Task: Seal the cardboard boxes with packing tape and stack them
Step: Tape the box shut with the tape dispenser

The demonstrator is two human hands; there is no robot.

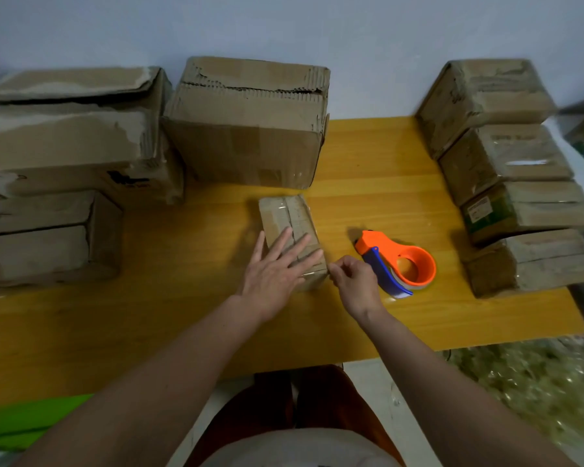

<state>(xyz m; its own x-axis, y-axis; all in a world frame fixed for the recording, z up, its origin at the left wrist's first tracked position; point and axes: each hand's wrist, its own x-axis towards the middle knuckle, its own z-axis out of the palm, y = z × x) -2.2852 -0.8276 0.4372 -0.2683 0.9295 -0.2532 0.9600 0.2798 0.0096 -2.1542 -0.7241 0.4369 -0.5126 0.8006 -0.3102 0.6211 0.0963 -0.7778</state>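
Observation:
A small cardboard box [285, 215] lies in the middle of the yellow table [189, 318], with clear tape along its top seam. My left hand [273, 267] rests flat on the box's near half, fingers spread. My right hand [354, 281] is at the box's near right corner, thumb and fingers pinched together right at the taped edge; whether they grip the tape I cannot tell. An orange and blue tape dispenser [398, 264] lies on the table just right of my right hand, untouched.
Large worn boxes stand at the back left [68, 136] and back centre [250, 123], with another box at the left [44, 241]. A stack of several taped boxes [506, 176] fills the table's right end. The table's right edge is near this stack.

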